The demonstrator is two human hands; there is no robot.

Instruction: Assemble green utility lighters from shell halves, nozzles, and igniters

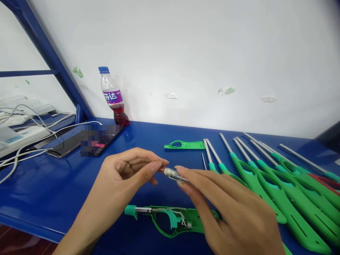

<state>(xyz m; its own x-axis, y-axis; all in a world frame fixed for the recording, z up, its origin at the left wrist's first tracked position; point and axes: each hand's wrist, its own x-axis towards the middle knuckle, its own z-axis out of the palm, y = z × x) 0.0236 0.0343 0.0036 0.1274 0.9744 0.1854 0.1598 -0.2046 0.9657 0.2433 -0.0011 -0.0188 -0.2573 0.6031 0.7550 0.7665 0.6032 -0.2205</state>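
Observation:
Between my hands is a small clear cylinder with a white end. My right hand pinches its clear body between thumb and fingers. My left hand has thumb and forefinger pressed together at the white end, on something small and reddish that is mostly hidden. Below them on the blue table lies an opened green lighter half with a metal tube, teal trigger and thin white wires; my right hand covers part of it. Another green shell half lies beyond my hands.
Several green lighters with metal rods lie at the right, and a red one at the far right. A thin metal rod lies near them. At the left are a bottle, two phones, white cables and a blue frame.

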